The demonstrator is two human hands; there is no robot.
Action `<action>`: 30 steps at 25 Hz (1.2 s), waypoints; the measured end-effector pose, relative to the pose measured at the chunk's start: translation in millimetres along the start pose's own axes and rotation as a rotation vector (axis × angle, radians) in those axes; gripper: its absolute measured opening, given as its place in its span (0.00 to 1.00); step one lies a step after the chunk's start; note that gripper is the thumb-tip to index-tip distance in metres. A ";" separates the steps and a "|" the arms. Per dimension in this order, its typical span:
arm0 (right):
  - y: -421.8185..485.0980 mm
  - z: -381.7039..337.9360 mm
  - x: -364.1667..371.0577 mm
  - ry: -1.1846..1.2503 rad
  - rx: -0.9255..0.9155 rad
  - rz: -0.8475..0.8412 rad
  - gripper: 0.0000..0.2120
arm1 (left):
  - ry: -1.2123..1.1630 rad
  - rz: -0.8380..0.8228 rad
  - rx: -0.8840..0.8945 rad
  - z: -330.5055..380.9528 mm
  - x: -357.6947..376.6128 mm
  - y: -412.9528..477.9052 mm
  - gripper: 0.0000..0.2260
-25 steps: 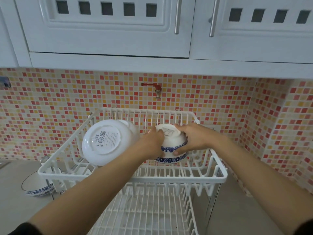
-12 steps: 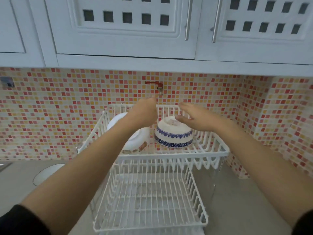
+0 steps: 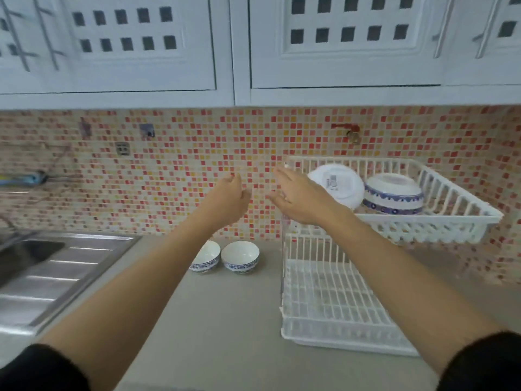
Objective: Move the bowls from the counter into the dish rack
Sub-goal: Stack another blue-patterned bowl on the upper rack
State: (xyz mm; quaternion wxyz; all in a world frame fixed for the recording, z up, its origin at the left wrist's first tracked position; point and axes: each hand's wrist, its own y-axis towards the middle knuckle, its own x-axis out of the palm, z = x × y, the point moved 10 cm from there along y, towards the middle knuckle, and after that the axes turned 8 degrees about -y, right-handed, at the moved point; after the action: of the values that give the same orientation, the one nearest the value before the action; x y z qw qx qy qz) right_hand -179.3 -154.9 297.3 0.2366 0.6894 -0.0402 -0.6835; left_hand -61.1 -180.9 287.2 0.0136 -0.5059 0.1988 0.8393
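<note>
Two small white bowls with blue patterned bands stand upright side by side on the grey counter, one (image 3: 207, 256) partly behind my left forearm, the other (image 3: 240, 255) just to its right. The white two-tier dish rack (image 3: 462, 218) stands at the right. Its upper tier holds a large white bowl (image 3: 337, 183) tipped on edge and a blue-banded bowl (image 3: 393, 194) upside down. My left hand (image 3: 227, 198) hangs in the air above the counter bowls, fingers loosely curled, holding nothing. My right hand (image 3: 298, 197) is open with fingers spread, just left of the rack's upper tier.
A steel sink with drainboard (image 3: 48, 266) fills the left. White wall cupboards (image 3: 253, 43) hang overhead above the mosaic tile wall, which carries a red tap (image 3: 348, 131). The rack's lower tier (image 3: 332, 303) holds nothing.
Both hands have let go of the blue-banded bowl and pulled away to the left of the rack. My view has swung left, bringing the sink and two counter bowls into sight.
</note>
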 end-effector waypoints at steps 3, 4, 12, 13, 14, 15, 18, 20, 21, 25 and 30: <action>12.8 -47.8 56.0 0.095 0.051 -0.063 0.30 | 0.043 -0.063 -0.095 -71.3 15.9 -15.8 0.24; 17.7 -57.2 76.5 0.141 0.083 -0.083 0.30 | 0.037 -0.084 -0.127 -91.5 23.9 -20.7 0.23; 24.4 -53.2 258.7 0.267 0.460 -0.285 0.29 | -0.026 -0.292 -0.349 -213.2 147.7 -50.6 0.19; 24.3 -48.9 278.6 0.271 0.501 -0.297 0.29 | -0.034 -0.310 -0.379 -224.1 163.0 -48.5 0.19; 24.5 -44.1 295.6 0.276 0.538 -0.304 0.28 | -0.043 -0.320 -0.403 -233.0 176.1 -44.2 0.19; 26.0 -39.1 310.5 0.279 0.566 -0.310 0.28 | -0.057 -0.328 -0.425 -241.1 188.6 -38.1 0.19; 42.0 -18.4 361.9 0.273 0.634 -0.338 0.25 | -0.098 -0.343 -0.499 -266.6 227.9 -6.4 0.20; 53.2 -3.1 390.8 0.299 0.718 -0.339 0.22 | -0.125 -0.356 -0.548 -280.0 253.8 16.6 0.20; 60.0 3.6 404.7 0.324 0.760 -0.340 0.22 | -0.146 -0.362 -0.569 -285.4 267.1 28.3 0.20; 87.5 28.6 441.6 0.410 0.958 -0.292 0.27 | -0.257 -0.351 -0.592 -297.1 305.3 71.1 0.19; 98.7 36.6 486.0 0.539 1.140 -0.330 0.25 | -0.354 -0.322 -0.666 -313.2 336.8 101.5 0.19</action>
State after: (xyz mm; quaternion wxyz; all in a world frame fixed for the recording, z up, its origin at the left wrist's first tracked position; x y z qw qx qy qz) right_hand -157.7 -436.3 -112.1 -0.2726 0.8512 -0.2291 -0.3855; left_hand 16.1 -443.2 -96.3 0.0145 -0.3553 -0.1708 0.9189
